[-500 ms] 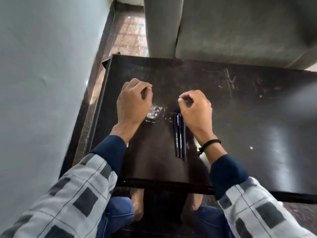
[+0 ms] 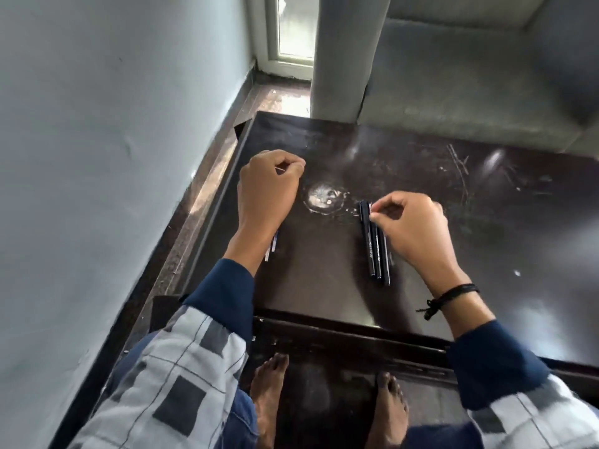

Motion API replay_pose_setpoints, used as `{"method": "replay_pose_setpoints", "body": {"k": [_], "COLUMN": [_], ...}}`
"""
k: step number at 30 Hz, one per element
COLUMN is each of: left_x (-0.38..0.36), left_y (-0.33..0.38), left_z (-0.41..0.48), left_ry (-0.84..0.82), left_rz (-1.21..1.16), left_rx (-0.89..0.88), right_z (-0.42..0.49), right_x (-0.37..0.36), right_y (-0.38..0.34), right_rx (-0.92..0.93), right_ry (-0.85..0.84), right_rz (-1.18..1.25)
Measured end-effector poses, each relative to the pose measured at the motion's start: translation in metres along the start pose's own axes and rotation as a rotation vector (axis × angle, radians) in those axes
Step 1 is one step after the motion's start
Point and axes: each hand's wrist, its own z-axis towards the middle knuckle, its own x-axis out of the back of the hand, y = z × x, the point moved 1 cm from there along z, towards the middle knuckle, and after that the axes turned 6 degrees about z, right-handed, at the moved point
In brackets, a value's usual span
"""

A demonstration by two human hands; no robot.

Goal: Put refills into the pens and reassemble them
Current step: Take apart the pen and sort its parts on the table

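Pens (image 2: 374,251): three slim black barrels lying flat on the dark table (image 2: 324,286), touching side by side, lengthwise away from the person.
Lettering: pale print along the leftmost barrel.
Far ends: pinched at the right hand (image 2: 411,228).
Refills (image 2: 271,250): thin whitish sticks, ends poking out beneath the left hand (image 2: 269,186), well apart from the pens.

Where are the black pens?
Head view: the black pens lie side by side on the dark table, right of the shiny round mark, far ends at the right hand.
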Motion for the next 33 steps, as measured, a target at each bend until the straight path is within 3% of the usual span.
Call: {"method": "replay_pose_setpoints", "body": {"k": [8, 14, 17, 26, 33], "left_x": [-0.009, -0.004, 0.001, 0.007, 0.001], "left_y": [0.002, 0.021, 0.021, 0.011, 0.013], "left_z": [-0.006, -0.011, -0.013, -0.008, -0.007], "left_ry": [-0.092, -0.262, -0.298, -0.302, -0.305], "left_rz": [-0.071, -0.502, -0.605, -0.670, -0.645], "left_rx": [0.045, 0.337, 0.449, 0.571, 0.594], "right_z": [-0.017, -0.020, -0.015, -0.008, -0.010], "right_x": [-0.014, -0.017, -0.013, -0.020, -0.032], "right_y": [0.004, -0.002, -0.004, -0.013, -0.014], "right_rx": [0.134, 0.118, 0.060, 0.049, 0.067], "right_ry": [-0.112, -0.195, -0.248, -0.336, -0.277], "right_rz": [-0.278, -0.346, -0.336, -0.277, -0.266]}}
